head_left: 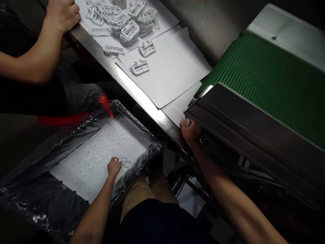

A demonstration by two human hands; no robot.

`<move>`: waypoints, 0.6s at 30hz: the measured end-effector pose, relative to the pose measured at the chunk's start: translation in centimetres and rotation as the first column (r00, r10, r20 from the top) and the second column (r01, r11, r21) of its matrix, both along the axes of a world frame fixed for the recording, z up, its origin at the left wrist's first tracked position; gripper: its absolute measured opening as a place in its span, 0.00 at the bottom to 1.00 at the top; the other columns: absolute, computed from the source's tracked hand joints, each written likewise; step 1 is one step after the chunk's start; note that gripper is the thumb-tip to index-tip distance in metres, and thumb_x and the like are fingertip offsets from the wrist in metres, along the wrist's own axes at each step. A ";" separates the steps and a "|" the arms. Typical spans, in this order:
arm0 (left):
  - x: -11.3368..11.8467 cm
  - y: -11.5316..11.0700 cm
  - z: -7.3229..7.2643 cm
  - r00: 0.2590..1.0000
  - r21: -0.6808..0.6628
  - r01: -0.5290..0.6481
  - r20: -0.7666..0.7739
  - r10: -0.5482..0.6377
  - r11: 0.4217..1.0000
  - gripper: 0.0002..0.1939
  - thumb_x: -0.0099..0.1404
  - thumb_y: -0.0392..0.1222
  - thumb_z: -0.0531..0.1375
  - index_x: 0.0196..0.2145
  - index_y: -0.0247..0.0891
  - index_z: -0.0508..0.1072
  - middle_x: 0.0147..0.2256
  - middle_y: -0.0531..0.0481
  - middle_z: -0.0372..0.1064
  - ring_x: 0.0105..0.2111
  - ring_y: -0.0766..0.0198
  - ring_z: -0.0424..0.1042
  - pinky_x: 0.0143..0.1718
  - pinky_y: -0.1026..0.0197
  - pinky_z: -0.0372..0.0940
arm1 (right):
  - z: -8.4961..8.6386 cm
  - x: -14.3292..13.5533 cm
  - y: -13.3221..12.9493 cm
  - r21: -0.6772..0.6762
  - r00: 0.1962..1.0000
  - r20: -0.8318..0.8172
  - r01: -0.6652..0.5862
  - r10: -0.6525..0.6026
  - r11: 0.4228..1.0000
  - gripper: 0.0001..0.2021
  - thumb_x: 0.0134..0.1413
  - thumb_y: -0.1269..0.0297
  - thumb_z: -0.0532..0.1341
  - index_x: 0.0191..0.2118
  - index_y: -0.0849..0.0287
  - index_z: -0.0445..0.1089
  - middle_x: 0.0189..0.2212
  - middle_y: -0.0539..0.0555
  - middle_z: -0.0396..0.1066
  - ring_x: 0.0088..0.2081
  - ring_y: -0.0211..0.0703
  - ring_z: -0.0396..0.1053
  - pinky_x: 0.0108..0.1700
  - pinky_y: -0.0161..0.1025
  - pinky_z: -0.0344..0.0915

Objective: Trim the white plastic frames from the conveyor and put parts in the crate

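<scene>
My left hand is closed on the edge of a white slotted plastic part, low over a white sheet inside a box lined with clear plastic film. Rows of similar pale parts lie flat in that box. My right hand is at the near end of the green conveyor, below its metal side, with fingers curled. A small pale or shiny bit shows at the fingertips, too dark to name. Two white parts, one nearer and one farther, rest on paper on the bench.
Piles of white parts cover the far bench. The bench's metal edge runs diagonally between box and paper. The green ribbed conveyor belt stands at right. Another person's hand rests at the bench's upper left; a red stool is below.
</scene>
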State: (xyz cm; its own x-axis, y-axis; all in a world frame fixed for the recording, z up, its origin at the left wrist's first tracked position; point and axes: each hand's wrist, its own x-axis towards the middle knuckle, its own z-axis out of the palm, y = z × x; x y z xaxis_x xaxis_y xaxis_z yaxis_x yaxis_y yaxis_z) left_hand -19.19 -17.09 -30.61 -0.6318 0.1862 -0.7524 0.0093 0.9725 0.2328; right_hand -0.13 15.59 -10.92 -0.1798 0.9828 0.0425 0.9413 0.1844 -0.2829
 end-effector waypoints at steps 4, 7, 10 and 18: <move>-0.9 -0.3 0.7 0.991 0.135 -0.133 0.020 0.131 0.982 0.10 0.62 0.45 0.59 0.35 0.34 0.69 0.31 0.51 0.66 0.30 0.63 0.67 0.35 0.56 0.64 | -1.7 -0.9 0.8 0.050 1.000 0.029 -0.008 0.007 0.999 0.28 0.51 0.50 0.59 0.50 0.70 0.63 0.50 0.71 0.61 0.53 0.65 0.56 0.54 0.56 0.52; -2.1 -0.1 3.1 0.961 0.289 -0.274 0.105 0.255 0.917 0.10 0.61 0.45 0.59 0.34 0.34 0.68 0.25 0.55 0.63 0.23 0.68 0.63 0.27 0.62 0.62 | -0.7 0.3 -1.2 0.129 0.993 -0.019 -0.111 0.115 0.985 0.27 0.53 0.51 0.59 0.52 0.67 0.62 0.51 0.68 0.61 0.55 0.62 0.55 0.56 0.55 0.51; -3.2 0.9 7.1 0.906 0.430 -0.415 0.271 0.324 0.802 0.15 0.55 0.48 0.64 0.35 0.35 0.66 0.20 0.58 0.60 0.20 0.69 0.61 0.22 0.66 0.58 | 1.0 1.7 -5.1 -0.001 0.938 -0.267 -0.231 0.223 0.973 0.21 0.57 0.55 0.55 0.52 0.64 0.61 0.53 0.65 0.59 0.57 0.55 0.53 0.59 0.52 0.49; 1.4 8.3 19.7 0.729 0.520 -0.523 0.684 0.038 0.675 0.23 0.44 0.45 0.70 0.36 0.39 0.68 0.21 0.57 0.63 0.20 0.69 0.65 0.21 0.69 0.60 | 4.1 2.2 -16.5 -0.527 0.774 -0.633 -0.418 -0.013 0.740 0.19 0.57 0.53 0.56 0.50 0.58 0.65 0.40 0.54 0.71 0.37 0.41 0.70 0.35 0.34 0.68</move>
State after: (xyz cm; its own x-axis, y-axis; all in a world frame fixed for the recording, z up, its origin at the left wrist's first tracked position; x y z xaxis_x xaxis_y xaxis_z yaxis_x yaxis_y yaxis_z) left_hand -17.84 -8.80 -10.88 -0.2253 0.6562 -0.7202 -0.6044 0.4856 0.6315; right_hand 2.08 -0.91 -6.86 -0.5300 0.7582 -0.3798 0.5167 -0.0664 -0.8536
